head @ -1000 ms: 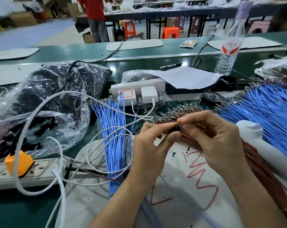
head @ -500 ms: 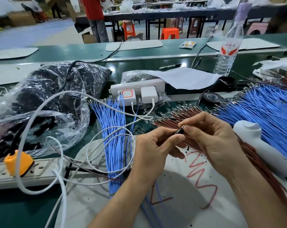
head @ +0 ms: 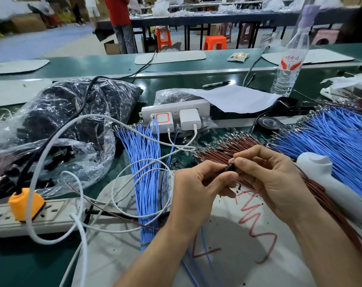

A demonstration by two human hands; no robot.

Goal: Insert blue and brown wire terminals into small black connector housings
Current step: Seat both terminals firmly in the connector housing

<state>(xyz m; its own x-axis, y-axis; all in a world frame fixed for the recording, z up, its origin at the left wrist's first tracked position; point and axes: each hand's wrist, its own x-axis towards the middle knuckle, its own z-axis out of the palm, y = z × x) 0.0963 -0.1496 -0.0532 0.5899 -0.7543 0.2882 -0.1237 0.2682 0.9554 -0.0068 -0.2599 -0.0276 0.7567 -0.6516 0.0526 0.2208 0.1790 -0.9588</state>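
Note:
My left hand [head: 194, 187] and my right hand [head: 271, 179] meet at the centre and pinch a small black connector housing [head: 231, 167] between their fingertips. Blue wire hangs from under my left hand toward the front edge. A fan of brown wires [head: 227, 149] with metal terminals lies just behind my hands. One bundle of blue wires [head: 143, 162] lies to the left of my hands, and a bigger blue bundle [head: 333, 141] spreads at the right. Clear plastic bags [head: 57, 129] with black housings sit at the left.
A white power strip [head: 176, 112] with two chargers stands behind the wires, another strip [head: 51, 212] with an orange plug lies front left, white cables loop between. A white handheld tool [head: 329, 183], a tape roll [head: 268, 123], a water bottle [head: 288, 65] and paper sit right and behind.
My two hands have stayed together on the housing, shifting slightly down and turning it between the fingertips. Nothing else on the table has moved.

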